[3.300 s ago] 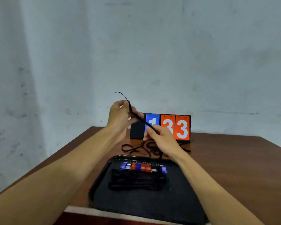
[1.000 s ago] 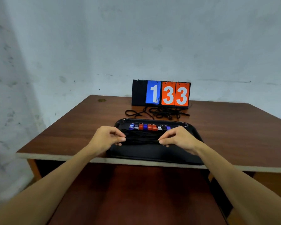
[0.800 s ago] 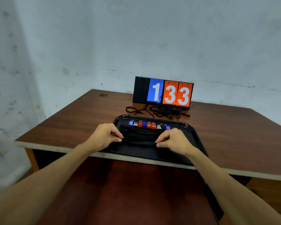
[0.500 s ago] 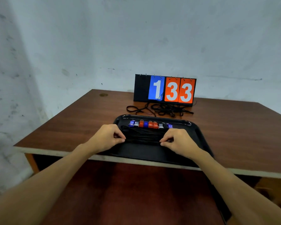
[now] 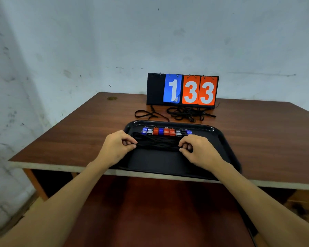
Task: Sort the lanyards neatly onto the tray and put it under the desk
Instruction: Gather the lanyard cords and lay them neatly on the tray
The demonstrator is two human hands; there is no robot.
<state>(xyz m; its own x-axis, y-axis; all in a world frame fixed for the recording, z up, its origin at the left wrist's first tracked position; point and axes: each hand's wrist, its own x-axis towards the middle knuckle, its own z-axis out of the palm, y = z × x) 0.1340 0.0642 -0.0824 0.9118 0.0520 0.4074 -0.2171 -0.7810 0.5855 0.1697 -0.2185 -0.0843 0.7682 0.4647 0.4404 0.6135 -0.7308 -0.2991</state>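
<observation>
A black tray [image 5: 219, 138] sits at the desk's front edge. Across its far half lies a bundle of black lanyard cords [image 5: 157, 143], with a row of blue, red and silver clips [image 5: 165, 131] just behind it. My left hand [image 5: 117, 147] pinches the left end of the bundle with thumb and fingertips. At the right end, my right hand [image 5: 197, 151] pinches the cords the same way. More loose black lanyards [image 5: 185, 113] lie tangled on the desk behind the tray.
A flip scoreboard [image 5: 183, 90] reading 1 33 stands at the back of the brown desk [image 5: 78, 138], against a pale wall. A dark opening shows under the desk's front edge, above a reddish-brown floor.
Earlier both hands held a lanyard up in the air; now they are down on the tray, pinching the ends of the bundle. Over the last second the hands barely moved.
</observation>
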